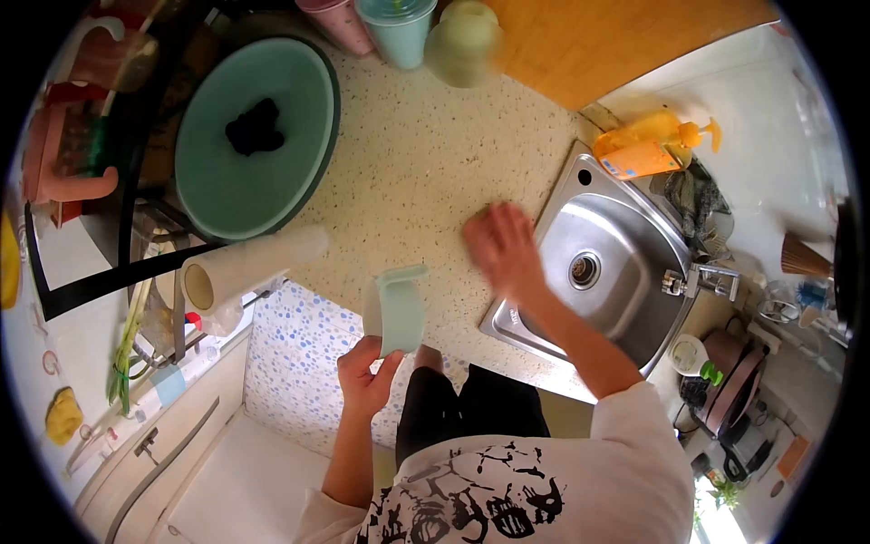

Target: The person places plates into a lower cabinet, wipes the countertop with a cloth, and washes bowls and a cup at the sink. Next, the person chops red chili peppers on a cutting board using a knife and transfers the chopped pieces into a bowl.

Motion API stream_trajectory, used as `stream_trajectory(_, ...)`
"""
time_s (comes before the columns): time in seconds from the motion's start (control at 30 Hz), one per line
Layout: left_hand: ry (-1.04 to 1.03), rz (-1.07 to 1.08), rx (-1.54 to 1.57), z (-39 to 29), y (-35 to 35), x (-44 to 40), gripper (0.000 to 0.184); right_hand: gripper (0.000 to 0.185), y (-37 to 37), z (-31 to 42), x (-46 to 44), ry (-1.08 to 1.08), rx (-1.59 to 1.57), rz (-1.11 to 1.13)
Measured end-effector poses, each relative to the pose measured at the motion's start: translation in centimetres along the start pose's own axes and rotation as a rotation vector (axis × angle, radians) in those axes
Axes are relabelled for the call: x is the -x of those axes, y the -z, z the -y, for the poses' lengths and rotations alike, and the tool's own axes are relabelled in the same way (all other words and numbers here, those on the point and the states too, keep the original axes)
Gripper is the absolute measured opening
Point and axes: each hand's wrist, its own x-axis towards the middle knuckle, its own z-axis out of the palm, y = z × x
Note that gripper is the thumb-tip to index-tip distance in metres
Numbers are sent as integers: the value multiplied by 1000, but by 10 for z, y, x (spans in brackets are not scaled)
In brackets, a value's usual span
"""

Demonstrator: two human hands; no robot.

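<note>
My left hand (367, 376) is closed on a pale green plastic container (401, 313), thumb on one side and fingers on the other. The container is tilted in front of the counter edge, and its inside is mostly hidden. Over the speckled countertop (399, 163), just left of the steel sink (625, 263), is my right hand (503, 249), palm down. Motion blurs its fingers, so whether they hold anything is unclear.
A large green basin (208, 186) with a dark cloth (256, 127) stands at the upper left. Below it lies a paper roll (254, 267). Lidded cups (397, 32) line the back. An orange pump bottle (648, 145) and a faucet (702, 282) edge the sink.
</note>
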Motion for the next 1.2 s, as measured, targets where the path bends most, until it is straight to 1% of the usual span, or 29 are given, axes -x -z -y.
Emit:
stream_trajectory(0.1, 22, -50, -74, -6, -3, 1, 11, 51, -2, -74, -58, -181, 143, -168)
stream_trajectory(0.13, 6, -56, -83, -4, -4, 2, 11, 53, -5, -90, -80, -239, 82, -256)
stream_trajectory(0.17, -10, -62, -90, 0, -5, 3, 11, 55, -5, -98, -101, -301, 82, -278)
stream_trajectory(0.23, -20, -81, -104, 1, -10, 6, 12, 57, -15, -94, -131, -411, 98, -286)
stream_trajectory(0.3, -17, -109, -123, -2, -14, 5, 11, 59, -29, -70, -155, -507, 129, -270)
stream_trajectory(0.37, -6, -110, -142, -4, -16, 3, 11, 62, -29, -25, -151, -381, 72, -190)
stream_trajectory(0.43, -8, -113, -158, -5, -18, -1, 11, 60, -32, 30, -123, -156, 35, -107)
stream_trajectory(0.5, -27, -123, -174, -3, -20, -11, 11, 55, -37, 84, -72, 25, -145, 40)
stream_trajectory(0.53, -23, -125, -205, -9, -21, -19, 11, 52, -37, 111, -44, 71, -167, 30)
stream_trajectory(0.57, -62, -119, -245, -11, -23, -29, 12, 53, -42, 130, -6, 140, -282, 35)
stream_trajectory(0.6, -101, -114, -285, -12, -23, -39, 13, 54, -46, 142, 23, 210, -396, 40)
stream_trajectory(0.67, -160, -76, -367, -12, -23, -59, 13, 53, -36, 137, 52, 300, -389, 17)
stream_trajectory(0.7, -228, -69, -414, -11, -24, -71, 13, 52, -31, 128, 62, 344, -383, 5)
stream_trajectory(0.77, -364, -59, -505, -11, -29, -96, 12, 51, -24, 96, 50, 319, -275, -64)
stream_trajectory(0.83, -476, -35, -588, -12, -35, -123, 11, 50, -9, 52, 19, 222, -205, -134)
stream_trajectory(0.87, -533, -23, -629, -14, -39, -135, 11, 50, -1, 24, -3, 143, -189, -172)
stream_trajectory(0.93, -579, -33, -650, -18, -50, -154, 10, 53, 10, -34, -39, -134, -17, -197)
stream_trajectory(1.0, -621, -27, -677, -25, -60, -169, 10, 55, 9, -89, -69, -351, 93, -192)
stream_trajectory(1.1, -669, -2, -717, -30, -77, -188, 10, 54, -6, -111, -87, -438, 51, -340)
stream_trajectory(1.13, -681, 1, -726, -31, -83, -194, 11, 55, -7, -102, -85, -432, 92, -362)
stream_trajectory(1.2, -721, -4, -746, -31, -97, -210, 12, 55, -10, -71, -70, -415, 29, -352)
